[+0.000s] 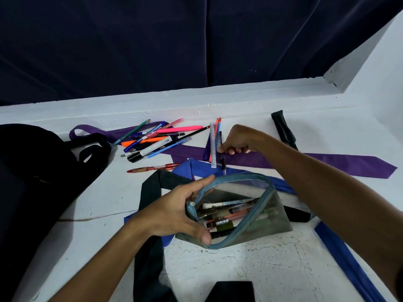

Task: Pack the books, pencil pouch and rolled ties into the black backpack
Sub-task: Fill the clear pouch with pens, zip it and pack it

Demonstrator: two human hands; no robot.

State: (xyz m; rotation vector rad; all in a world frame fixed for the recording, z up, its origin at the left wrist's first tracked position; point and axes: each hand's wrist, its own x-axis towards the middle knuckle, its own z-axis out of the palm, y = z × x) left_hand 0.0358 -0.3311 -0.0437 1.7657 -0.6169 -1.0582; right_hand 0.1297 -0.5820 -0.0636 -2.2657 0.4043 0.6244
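Note:
My left hand (174, 212) grips the open mouth of a see-through pencil pouch (274, 216) with a blue zip; several pens lie inside it. My right hand (239, 139) pinches a bundle of pens and a clear ruler (213, 147) just beyond the pouch. A loose heap of pens and markers (152, 140) lies further left on the white surface. A purple tie (349, 163), a blue tie (342, 253) and a dark green tie (150, 253) lie unrolled around the pouch. The black backpack (32, 177) sits at the left. No books are in view.
A dark blue curtain (196, 40) hangs behind a white ledge (218, 94). A white wall (381, 73) closes the right side. Another dark tie end (283, 129) lies at the back right, and a black object (231, 290) shows at the bottom edge.

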